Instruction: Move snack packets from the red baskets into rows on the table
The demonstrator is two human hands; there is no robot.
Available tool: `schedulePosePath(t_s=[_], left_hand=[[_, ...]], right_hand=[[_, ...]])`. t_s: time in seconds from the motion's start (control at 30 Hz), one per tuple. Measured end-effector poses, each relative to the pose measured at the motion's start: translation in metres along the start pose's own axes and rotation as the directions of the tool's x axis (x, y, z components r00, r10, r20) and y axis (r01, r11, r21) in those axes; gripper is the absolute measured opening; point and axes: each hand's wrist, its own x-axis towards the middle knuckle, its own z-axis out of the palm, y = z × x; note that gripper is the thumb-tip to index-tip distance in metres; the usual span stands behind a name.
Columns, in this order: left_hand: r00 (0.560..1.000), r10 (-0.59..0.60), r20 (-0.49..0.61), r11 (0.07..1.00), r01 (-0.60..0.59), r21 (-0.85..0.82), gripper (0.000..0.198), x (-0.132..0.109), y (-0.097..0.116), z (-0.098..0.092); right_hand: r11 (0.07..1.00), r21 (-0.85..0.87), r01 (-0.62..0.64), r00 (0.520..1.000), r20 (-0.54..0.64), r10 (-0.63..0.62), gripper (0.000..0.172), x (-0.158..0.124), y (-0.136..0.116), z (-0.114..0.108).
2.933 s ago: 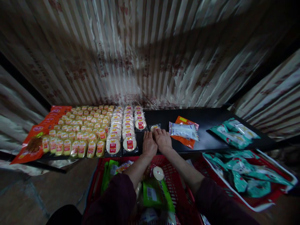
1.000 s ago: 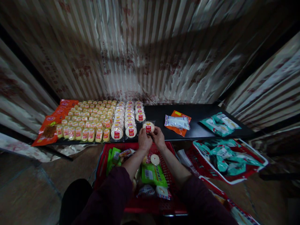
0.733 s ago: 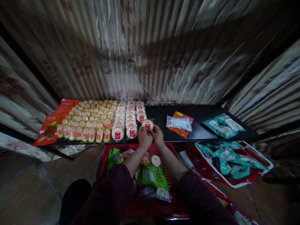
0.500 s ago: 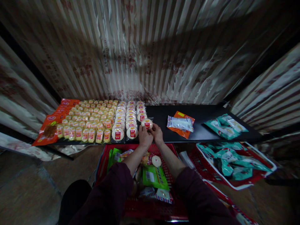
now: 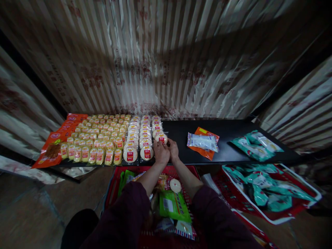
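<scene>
Between both hands is a round white packaged cake (image 5: 162,138) with a red label, at the front end of the rightmost column of such cakes. My left hand (image 5: 162,153) has its fingers closed on the near-left edge of the wrapper. My right hand (image 5: 173,149) pinches the wrapper's right side. Two longer columns of the same round cakes (image 5: 130,154) lie just left of my hands. Farther left stand rows of small yellow wrapped cakes (image 5: 100,156). My fingertips partly cover the held cake.
Orange packets (image 5: 50,150) line the shelf's left end. Right of my hands, a white packet (image 5: 202,141) lies on an orange packet (image 5: 210,154) on the black shelf (image 5: 178,126). Teal packets (image 5: 255,145) lie farther right. Below are a red basket of mixed snacks (image 5: 193,169) and a teal-packet basket (image 5: 317,197).
The held cake has moved back against the one behind it in the rightmost column. The camera view has shifted slightly, so the shelf appears lower.
</scene>
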Motion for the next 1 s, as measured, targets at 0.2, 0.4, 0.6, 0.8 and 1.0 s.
schedulePosePath(t_s=[0.2, 0.4, 0.6, 0.8, 1.0], left_hand=[[0.995, 0.030, 0.098, 0.996, -0.021, -0.088, 0.030, 0.009, -0.002, 0.018], [0.998, 0.052, 0.030, 0.999, -0.052, 0.000, 0.034, 0.013, -0.001, 0.019], [0.991, 0.134, -0.020, 0.965, -0.126, 0.230, 0.035, 0.013, -0.016, 0.020], [0.983, 0.185, -0.015, 0.964, -0.178, 0.197, 0.039, 0.015, -0.025, 0.030], [0.988, 0.154, -0.001, 0.979, -0.152, 0.137, 0.044, 0.015, -0.023, 0.025]], right_hand=[[0.997, -0.072, 0.032, 0.998, 0.060, -0.028, 0.036, 0.005, -0.001, 0.006], [0.996, -0.065, 0.056, 0.998, 0.037, -0.053, 0.038, 0.007, 0.008, 0.018], [0.994, -0.045, 0.095, 0.995, -0.013, -0.096, 0.036, 0.007, 0.014, 0.031], [0.995, -0.033, 0.096, 0.994, -0.042, -0.098, 0.044, 0.007, 0.020, 0.032], [0.993, 0.017, 0.115, 0.993, -0.012, -0.115, 0.047, 0.006, 0.020, 0.032]])
